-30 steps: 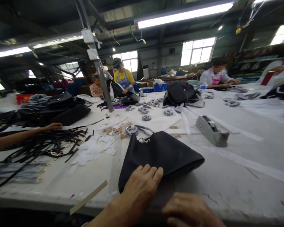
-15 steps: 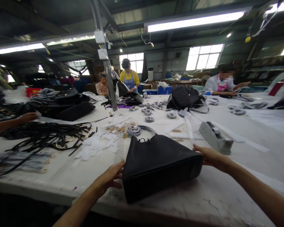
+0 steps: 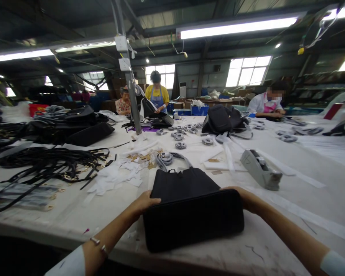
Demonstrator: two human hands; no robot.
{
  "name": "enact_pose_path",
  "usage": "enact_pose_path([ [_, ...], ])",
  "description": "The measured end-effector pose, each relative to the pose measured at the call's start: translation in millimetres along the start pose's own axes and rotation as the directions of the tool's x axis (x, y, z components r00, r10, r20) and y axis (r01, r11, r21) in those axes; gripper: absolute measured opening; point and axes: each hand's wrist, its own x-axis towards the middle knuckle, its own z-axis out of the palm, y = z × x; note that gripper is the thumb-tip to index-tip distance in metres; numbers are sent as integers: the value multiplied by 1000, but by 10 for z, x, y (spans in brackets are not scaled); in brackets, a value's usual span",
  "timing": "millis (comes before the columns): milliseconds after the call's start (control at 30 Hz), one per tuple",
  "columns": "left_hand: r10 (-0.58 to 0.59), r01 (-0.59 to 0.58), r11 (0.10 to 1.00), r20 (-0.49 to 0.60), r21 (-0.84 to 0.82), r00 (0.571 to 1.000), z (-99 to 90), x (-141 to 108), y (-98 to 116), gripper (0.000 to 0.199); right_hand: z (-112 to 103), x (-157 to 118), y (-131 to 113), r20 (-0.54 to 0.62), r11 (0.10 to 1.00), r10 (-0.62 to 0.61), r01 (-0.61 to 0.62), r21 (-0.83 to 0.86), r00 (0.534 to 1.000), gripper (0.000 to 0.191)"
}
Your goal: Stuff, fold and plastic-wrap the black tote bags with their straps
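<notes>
A black handbag lies on the white table in front of me, its flat base tilted up toward me. Grey wrapping covers its handle, which points away from me. My left hand grips the bag's left side, thumb on top near the base edge. On the other side my right hand holds the right end, its fingers partly hidden behind the base. A wrapped grey strap coil rests by the handle.
A grey tape dispenser stands to the right. White paper pieces and black straps with gold clasps lie left. Farther back are more black bags, a metal post and several people at the table.
Both hands have closed onto the bag's sides. Its base has tipped up to face me more squarely. The co-worker's hand at far left has left the view.
</notes>
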Motion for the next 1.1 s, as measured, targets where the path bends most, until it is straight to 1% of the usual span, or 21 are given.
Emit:
enact_pose_path([
  [33, 48, -41, 995, -75, 96, 996, -51, -7, -15, 65, -37, 15, 30, 5, 998, 17, -17, -66, 1000, 28],
  [67, 124, -94, 979, -157, 183, 980, -105, -40, -10, 68, -92, 20, 32, 10, 994, 31, -30, -110, 999, 33],
  [100, 216, -156, 954, -225, 255, 950, -154, -104, 15, 68, -158, 12, 3, -1, 991, 20, -19, -135, 1000, 38],
  [133, 318, -232, 921, -258, 314, 912, -188, -195, 57, 65, -228, -16, -58, -50, 988, -36, 28, -152, 998, 43],
  [167, 407, -309, 883, -249, 352, 879, -200, -310, 114, 59, -292, -65, -147, -88, 981, -108, 92, -169, 990, 46],
  [200, 463, -363, 843, -190, 396, 866, -185, -438, 179, 53, -340, -133, -258, -92, 969, -182, 162, -187, 979, 48],
  [233, 496, -396, 792, -112, 465, 861, -142, -570, 246, 49, -364, -214, -382, -61, 952, -235, 217, -217, 970, 48],
  [300, 514, -408, 653, 22, 638, 857, 11, -797, 363, 42, -333, -387, -630, 123, 904, -308, 331, -270, 943, 46],
  [333, 505, -391, 576, 64, 718, 861, 103, -875, 405, 41, -283, -462, -736, 230, 871, -325, 385, -305, 917, 45],
  [367, 485, -358, 511, 81, 782, 871, 190, -922, 434, 38, -218, -520, -822, 324, 834, -327, 433, -342, 888, 43],
  [400, 461, -321, 465, 84, 825, 884, 260, -936, 452, 36, -149, -557, -886, 395, 797, -317, 468, -382, 862, 40],
  [433, 434, -286, 444, 75, 849, 898, 306, -917, 460, 33, -83, -568, -928, 443, 763, -299, 491, -421, 845, 35],
  [467, 407, -258, 447, 63, 856, 911, 323, -870, 462, 31, -25, -556, -951, 472, 737, -279, 501, -453, 837, 28],
  [500, 377, -245, 472, 58, 847, 925, 314, -797, 458, 31, 23, -521, -956, 488, 721, -259, 503, -477, 834, 22],
  [567, 304, -261, 562, 97, 785, 948, 244, -594, 431, 32, 101, -406, -923, 509, 710, -217, 492, -503, 833, 18],
  [667, 208, -275, 695, 181, 664, 961, 142, -216, 321, 35, 247, -204, -775, 514, 700, -138, 450, -554, 847, 31],
  [767, 166, -236, 729, 169, 642, 972, 155, 115, 137, 46, 460, -83, -544, 490, 689, -69, 397, -607, 869, 50],
  [867, 178, -204, 721, 107, 662, 978, 230, 267, -20, 54, 634, -75, -329, 428, 652, -112, 392, -650, 897, 57],
  [967, 226, -159, 660, 8, 734, 974, 293, 240, -61, 51, 701, -113, -196, 348, 588, -194, 393, -707, 917, 51],
  [1033, 241, -116, 596, -39, 794, 970, 326, 182, -34, 46, 710, -127, -140, 319, 549, -247, 404, -732, 915, 45],
  [1100, 236, -67, 526, -70, 848, 969, 360, 135, 4, 44, 719, -129, -100, 294, 496, -334, 432, -754, 896, 40],
])
